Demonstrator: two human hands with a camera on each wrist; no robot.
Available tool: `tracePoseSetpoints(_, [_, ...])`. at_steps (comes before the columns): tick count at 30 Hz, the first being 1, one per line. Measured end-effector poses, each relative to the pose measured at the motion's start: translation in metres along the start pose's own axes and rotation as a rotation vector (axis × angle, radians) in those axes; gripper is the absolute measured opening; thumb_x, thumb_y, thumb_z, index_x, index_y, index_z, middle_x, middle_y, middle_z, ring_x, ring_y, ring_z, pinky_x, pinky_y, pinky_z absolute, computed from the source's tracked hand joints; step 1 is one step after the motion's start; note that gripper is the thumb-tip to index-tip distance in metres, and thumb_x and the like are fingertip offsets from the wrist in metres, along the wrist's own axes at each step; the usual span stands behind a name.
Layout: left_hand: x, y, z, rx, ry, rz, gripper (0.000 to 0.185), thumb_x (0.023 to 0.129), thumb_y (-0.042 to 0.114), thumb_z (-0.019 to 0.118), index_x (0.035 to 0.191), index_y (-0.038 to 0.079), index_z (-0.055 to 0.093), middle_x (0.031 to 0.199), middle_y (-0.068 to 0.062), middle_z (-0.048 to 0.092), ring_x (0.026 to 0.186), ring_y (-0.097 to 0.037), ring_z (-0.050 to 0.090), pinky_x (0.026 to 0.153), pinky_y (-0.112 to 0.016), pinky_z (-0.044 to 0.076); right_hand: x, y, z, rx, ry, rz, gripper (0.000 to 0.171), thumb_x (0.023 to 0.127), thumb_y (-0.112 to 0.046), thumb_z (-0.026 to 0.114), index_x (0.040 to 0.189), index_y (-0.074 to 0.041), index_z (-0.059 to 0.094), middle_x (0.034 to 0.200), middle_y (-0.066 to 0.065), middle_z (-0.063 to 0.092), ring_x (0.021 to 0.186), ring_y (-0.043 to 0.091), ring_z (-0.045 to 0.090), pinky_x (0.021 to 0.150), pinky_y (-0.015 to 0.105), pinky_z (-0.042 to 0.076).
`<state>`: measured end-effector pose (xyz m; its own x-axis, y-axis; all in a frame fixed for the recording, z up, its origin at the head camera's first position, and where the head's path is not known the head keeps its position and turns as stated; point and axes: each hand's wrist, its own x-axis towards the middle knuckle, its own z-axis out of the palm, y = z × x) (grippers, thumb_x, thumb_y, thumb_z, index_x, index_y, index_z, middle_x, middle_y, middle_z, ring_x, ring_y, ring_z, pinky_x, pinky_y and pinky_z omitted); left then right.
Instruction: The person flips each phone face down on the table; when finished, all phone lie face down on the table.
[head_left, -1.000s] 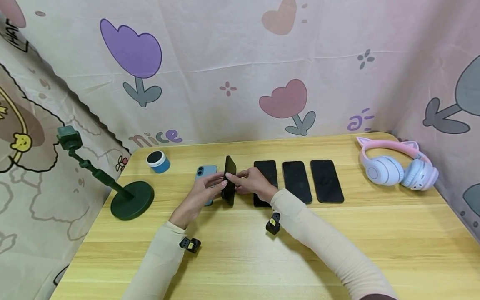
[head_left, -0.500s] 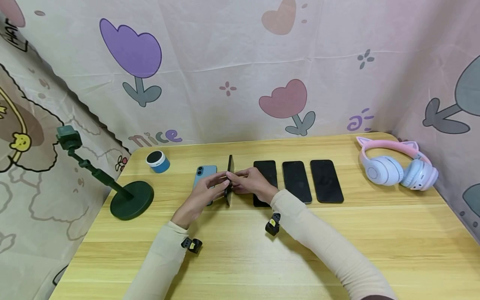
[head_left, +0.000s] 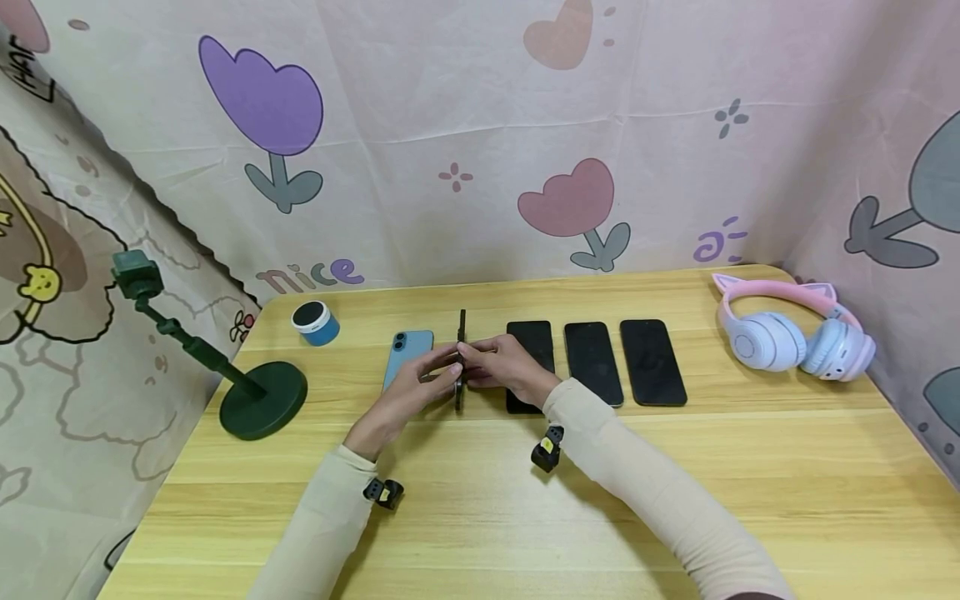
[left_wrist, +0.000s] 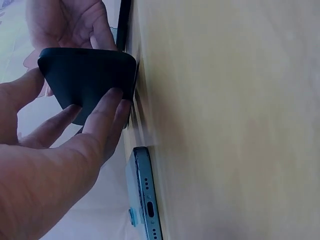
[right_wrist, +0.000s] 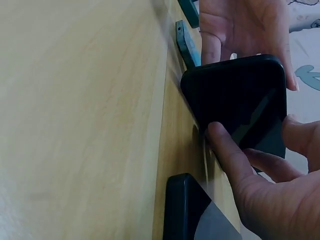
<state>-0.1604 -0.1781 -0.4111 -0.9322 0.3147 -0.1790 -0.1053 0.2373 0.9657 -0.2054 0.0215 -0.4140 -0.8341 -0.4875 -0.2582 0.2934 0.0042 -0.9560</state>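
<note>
Between both hands a black smartphone (head_left: pixel 462 327) is held upright, so the head view catches it edge-on. My left hand (head_left: pixel 408 387) grips it from the left, with the fingers spread over its dark face (left_wrist: pixel 87 80) in the left wrist view. From the right, my right hand (head_left: pixel 512 367) pinches the same phone, its fingers on the glossy side (right_wrist: pixel 240 100) in the right wrist view. Whether its lower edge touches the table cannot be made out. Left of it lies a blue smartphone (head_left: pixel 411 343), camera side up, partly hidden behind my left hand.
Three black phones lie in a row on the right: one (head_left: pixel 531 340) partly under my right hand, a middle one (head_left: pixel 594 364), and another (head_left: pixel 654 362). Cat-ear headphones (head_left: pixel 783 333) sit far right. A blue-and-white jar-like object (head_left: pixel 318 325) and a green stand (head_left: pixel 262 402) are on the left.
The black phone has turned from showing its broad side at a slant to standing edge-on to the head view. Both hands keep their hold and have moved very little.
</note>
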Motion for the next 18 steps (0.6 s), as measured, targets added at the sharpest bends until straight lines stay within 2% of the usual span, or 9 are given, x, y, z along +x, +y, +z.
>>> tracePoseSetpoints(7, [0.0015,-0.0004,0.0026,0.04,0.007,0.002,0.063,0.1,0.041,0.064,0.155,0.02,0.041,0.157,-0.011,0.039,0.141,-0.036,0.042,0.106,-0.039,0.047,-0.0005,-0.0009,0.0003,0.02,0.012,0.012,0.046,0.106,-0.025,0.057,0.142,0.003,0.055,0.128,0.019,0.065,0.104,0.025,0.07,0.093,0.039,0.056])
tracePoseSetpoints(14, [0.0026,-0.0007,0.006,0.115,0.021,0.034,0.061,0.101,0.041,0.062,0.155,0.02,0.042,0.156,-0.01,0.043,0.14,-0.038,0.043,0.109,-0.049,0.043,-0.0025,-0.0006,-0.0006,0.052,0.016,0.008,0.04,0.107,-0.02,0.055,0.139,0.004,0.058,0.129,0.021,0.064,0.094,0.02,0.071,0.093,0.04,0.055])
tracePoseSetpoints(18, [0.0037,-0.0015,0.0075,0.119,0.026,0.035,0.062,0.101,0.04,0.063,0.155,0.018,0.042,0.155,-0.012,0.043,0.141,-0.039,0.042,0.11,-0.052,0.041,-0.0039,-0.0003,-0.0014,0.051,0.035,0.003,0.038,0.107,-0.018,0.055,0.138,0.004,0.059,0.13,0.021,0.063,0.092,0.018,0.071,0.091,0.037,0.056])
